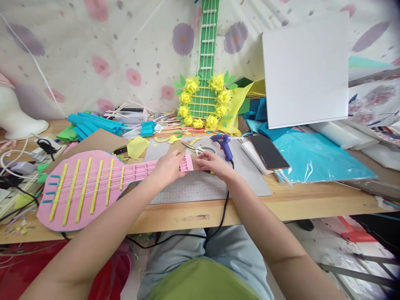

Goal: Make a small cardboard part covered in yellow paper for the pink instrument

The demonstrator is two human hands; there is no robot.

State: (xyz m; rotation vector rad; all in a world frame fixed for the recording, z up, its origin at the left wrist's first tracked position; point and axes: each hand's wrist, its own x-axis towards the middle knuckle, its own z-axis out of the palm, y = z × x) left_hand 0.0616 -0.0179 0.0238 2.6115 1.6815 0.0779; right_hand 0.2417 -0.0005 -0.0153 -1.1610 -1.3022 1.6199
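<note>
Pink guitar, craft-made, lies flat on the wooden counter, body at the left, neck pointing right onto a gray cutting mat. Body rounded, wide at the far left and narrowing toward the neck, flat pink face, thin blue edge showing along parts of the rim. Six yellow strips cross the face, spaced apart, the one nearest the neck clearly shortest. Four short teal pieces sit in a row by the body's left edge; thin white strings run lengthwise from there up the neck. Neck narrow, also pink, with darker pink crossbars; its end is a small pale pink tab. Left hand lies over the neck close to that end, fingers curled around it, grasping; left forearm passes above the body's near edge. Right hand is just beside the neck end, fingers bent toward it; can't make out whether it pinches anything. Scissors lie behind the neck end, purple glue gun behind the right hand. Farther back, a green guitar stands upright, ringed with yellow paper flowers. Black phone and blue plastic-wrapped pack off to the right
</note>
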